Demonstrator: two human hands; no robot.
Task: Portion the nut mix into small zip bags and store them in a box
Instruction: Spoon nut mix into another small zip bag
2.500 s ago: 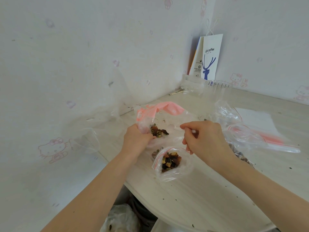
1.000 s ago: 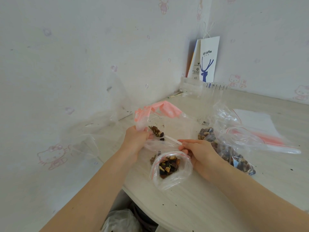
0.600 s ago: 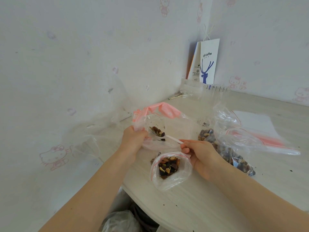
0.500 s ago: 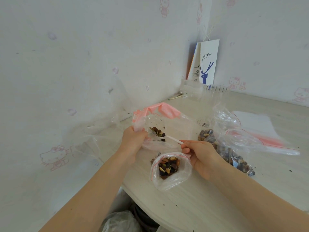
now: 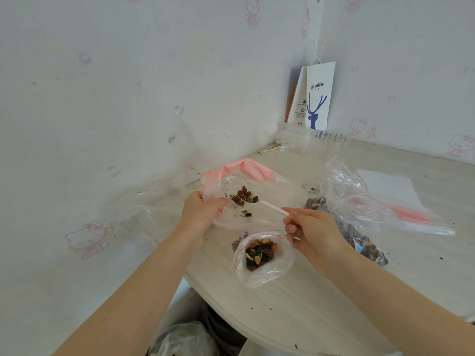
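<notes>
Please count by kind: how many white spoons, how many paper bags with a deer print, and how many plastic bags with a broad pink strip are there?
White spoon: 1
Deer-print paper bag: 1
Pink-strip plastic bags: 2 (held bag, flat bag)
Total: 4

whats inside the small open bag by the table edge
The small bag holds a heap of nut mix, seen through its open mouth. How deep it goes cannot be seen: the top layer covers the rest.
</notes>
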